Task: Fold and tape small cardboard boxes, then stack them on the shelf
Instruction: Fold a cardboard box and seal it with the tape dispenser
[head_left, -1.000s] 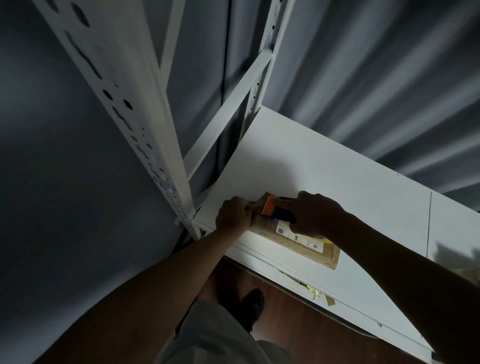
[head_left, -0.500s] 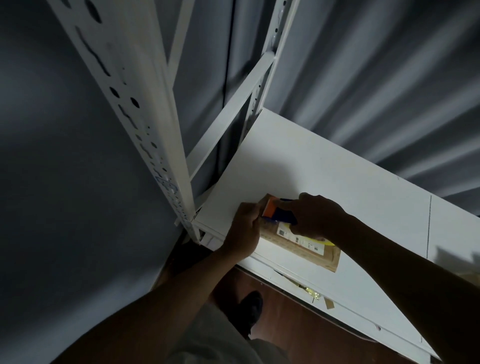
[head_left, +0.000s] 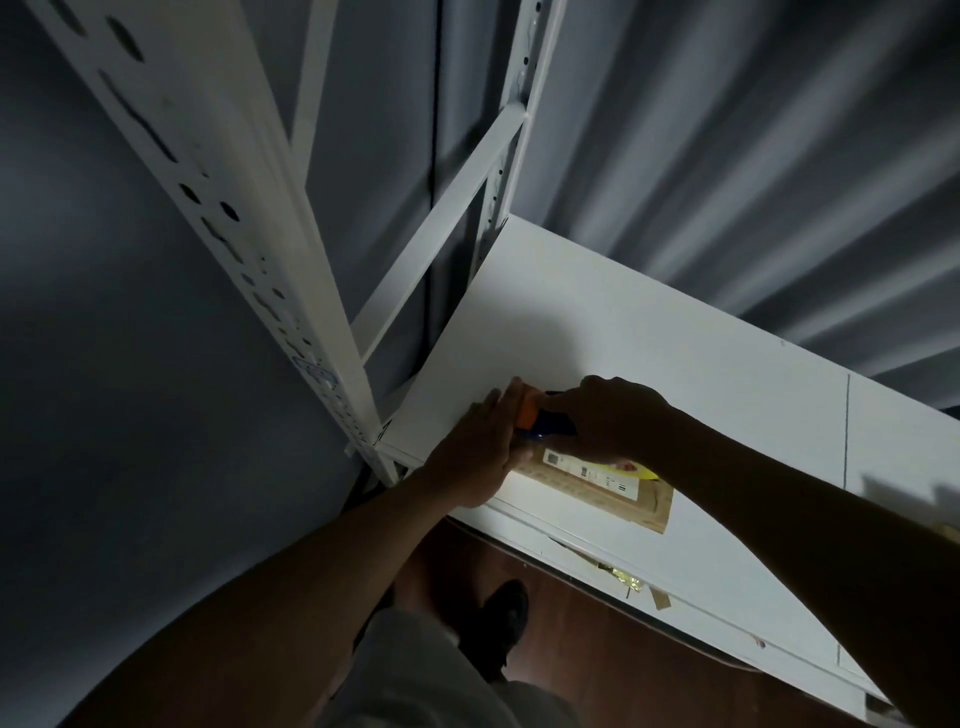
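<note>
Left hand (head_left: 475, 454) flat against cardboard box (head_left: 597, 486) on shelf (head_left: 675, 353); right hand (head_left: 610, 421) grip curled round tape dispenser (head_left: 540, 418).

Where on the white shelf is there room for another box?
Bare shelf lies behind both hands, up to the grey curtain, and right of the seam. The front-left corner is crowded: left hand, right hand, cardboard box.

A pleated grey curtain (head_left: 727, 156) hangs behind. Below lies a reddish-brown wooden floor (head_left: 623, 649), with a dark shoe (head_left: 501, 618) and small gold scraps (head_left: 631, 582) on it.
</note>
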